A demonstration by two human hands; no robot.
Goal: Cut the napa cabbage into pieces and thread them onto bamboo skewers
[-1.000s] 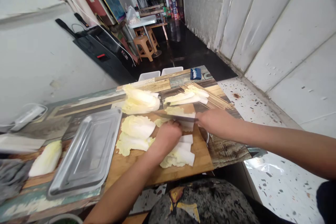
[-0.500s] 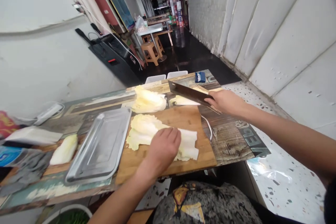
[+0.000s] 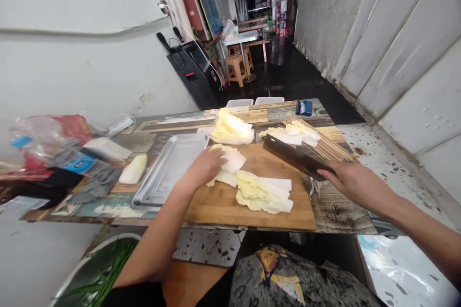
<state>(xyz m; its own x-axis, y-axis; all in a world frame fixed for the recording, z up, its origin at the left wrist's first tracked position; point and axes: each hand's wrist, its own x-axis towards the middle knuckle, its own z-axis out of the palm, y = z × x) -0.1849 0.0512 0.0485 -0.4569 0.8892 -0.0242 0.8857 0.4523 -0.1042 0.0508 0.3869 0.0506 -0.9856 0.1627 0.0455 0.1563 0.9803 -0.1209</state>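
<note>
My right hand [image 3: 340, 177] is wrapped around the handle of a dark cleaver [image 3: 290, 156], whose blade is held over the far right of a wooden cutting board [image 3: 212, 211]. At the board's left side, my left hand [image 3: 204, 169] has its fingers closed on a napa cabbage leaf piece [image 3: 232, 160]; some fingertips are hidden. Several cut leaf strips [image 3: 264, 193] lie together on the board, to the right of that hand. Beyond the board sits a larger cabbage chunk [image 3: 232, 128]. More leaf pieces [image 3: 283, 135] rest on thin wooden skewers [image 3: 334, 147].
A metal tray [image 3: 169, 158] adjoins the board's left side, with a small cabbage piece [image 3: 133, 169] farther left. Grey gloves [image 3: 95, 186] and a plastic bottle [image 3: 77, 162] lie at the left. A blue box [image 3: 304, 107] stands at the back. Below the table is a bowl of greens [image 3: 108, 268].
My left hand has moved left, from the strips to the leaf piece at the board's left side. The cleaver has come lower and nearer. The view has shifted left.
</note>
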